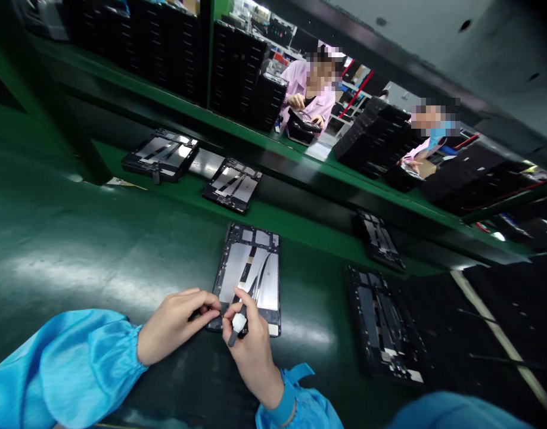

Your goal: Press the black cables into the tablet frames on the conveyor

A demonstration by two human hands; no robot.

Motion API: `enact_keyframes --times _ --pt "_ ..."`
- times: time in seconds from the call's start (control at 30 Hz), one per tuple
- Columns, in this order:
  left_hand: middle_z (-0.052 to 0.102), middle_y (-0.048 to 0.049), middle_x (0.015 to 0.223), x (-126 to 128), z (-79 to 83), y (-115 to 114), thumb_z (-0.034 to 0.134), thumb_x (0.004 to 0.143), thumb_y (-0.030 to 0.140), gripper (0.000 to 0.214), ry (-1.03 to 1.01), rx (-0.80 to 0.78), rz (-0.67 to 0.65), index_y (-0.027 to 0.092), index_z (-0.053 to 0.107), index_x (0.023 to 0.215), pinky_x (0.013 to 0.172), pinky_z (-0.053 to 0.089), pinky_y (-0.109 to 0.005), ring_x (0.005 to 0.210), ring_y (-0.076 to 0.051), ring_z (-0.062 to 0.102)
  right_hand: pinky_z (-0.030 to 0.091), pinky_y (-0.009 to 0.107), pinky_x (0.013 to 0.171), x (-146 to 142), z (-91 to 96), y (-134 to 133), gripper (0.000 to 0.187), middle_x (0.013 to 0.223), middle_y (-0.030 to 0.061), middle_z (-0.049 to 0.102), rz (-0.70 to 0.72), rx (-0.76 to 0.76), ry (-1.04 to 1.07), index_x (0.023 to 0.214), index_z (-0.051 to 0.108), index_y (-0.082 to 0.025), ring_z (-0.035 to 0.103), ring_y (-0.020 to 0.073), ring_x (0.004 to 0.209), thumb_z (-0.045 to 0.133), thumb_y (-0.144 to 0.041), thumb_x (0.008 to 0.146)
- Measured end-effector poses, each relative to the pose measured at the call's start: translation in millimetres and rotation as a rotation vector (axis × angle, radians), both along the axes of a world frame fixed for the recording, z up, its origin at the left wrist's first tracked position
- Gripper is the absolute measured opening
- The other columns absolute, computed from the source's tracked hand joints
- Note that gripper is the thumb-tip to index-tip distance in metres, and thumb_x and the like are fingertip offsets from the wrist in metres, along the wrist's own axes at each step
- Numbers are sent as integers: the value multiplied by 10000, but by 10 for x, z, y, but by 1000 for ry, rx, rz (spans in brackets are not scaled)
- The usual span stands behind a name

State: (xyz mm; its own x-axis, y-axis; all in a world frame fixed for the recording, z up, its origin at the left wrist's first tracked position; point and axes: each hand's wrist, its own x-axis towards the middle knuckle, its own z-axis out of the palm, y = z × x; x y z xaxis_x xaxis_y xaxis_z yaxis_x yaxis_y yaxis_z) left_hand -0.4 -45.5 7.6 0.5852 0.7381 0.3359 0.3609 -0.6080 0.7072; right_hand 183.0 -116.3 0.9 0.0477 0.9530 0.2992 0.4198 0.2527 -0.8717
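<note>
An opened tablet [269,275] lies flat on the green bench in front of me, its silver inner plates and black ribbon cables showing. At its lower left edge, the thumb and fingertips of my left hand [179,322] are pinched together; whatever is between them is too small to tell. Over the tablet's lower end, my right hand [252,345] grips a slim dark tool [233,339] with a white lump [239,322] around its middle. The tool's tip is hidden by my fingers. Both sleeves are light blue.
Two more opened tablets [166,154] [234,185] lie at the back left. At right lie another opened tablet [381,322] and one farther back [381,238]. Stacks of black trays [238,71] fill the shelf above. Beyond it, people in pink [295,77] work. A green post [54,89] stands left.
</note>
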Motion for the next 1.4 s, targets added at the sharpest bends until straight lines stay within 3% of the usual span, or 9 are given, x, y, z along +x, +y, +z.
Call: enact_keyframes --times 0.5,0.8,1.03,1.4 --pt "682 40 768 65 7 -39 527 1053 326 186 -87 19 -29 236 671 977 534 425 -199 569 -97 566 568 280 773 -36 1 14 500 835 -21 680 -65 6 17 1322 503 -216 694 161 751 558 -93 840" --pt "717 10 854 45 14 -58 540 1053 248 122 -92 88 -69 219 658 1049 672 484 -205 719 -119 655 568 269 760 -50 16 19 503 833 -27 671 -71 21 30 1316 507 -227 685 154 739 553 -84 836" --pt "689 15 787 49 10 -38 542 1047 314 191 -86 -28 -45 216 678 955 590 460 -206 637 -115 597 562 272 761 -29 21 19 486 836 -19 680 -33 17 36 1317 508 -213 687 154 742 563 -89 851" --pt "705 10 815 50 6 8 534 1060 347 208 -81 11 -98 221 688 1000 645 476 -215 711 -129 629 584 294 770 -13 69 19 468 817 -12 681 -24 22 47 1292 515 -202 697 166 724 560 -88 840"
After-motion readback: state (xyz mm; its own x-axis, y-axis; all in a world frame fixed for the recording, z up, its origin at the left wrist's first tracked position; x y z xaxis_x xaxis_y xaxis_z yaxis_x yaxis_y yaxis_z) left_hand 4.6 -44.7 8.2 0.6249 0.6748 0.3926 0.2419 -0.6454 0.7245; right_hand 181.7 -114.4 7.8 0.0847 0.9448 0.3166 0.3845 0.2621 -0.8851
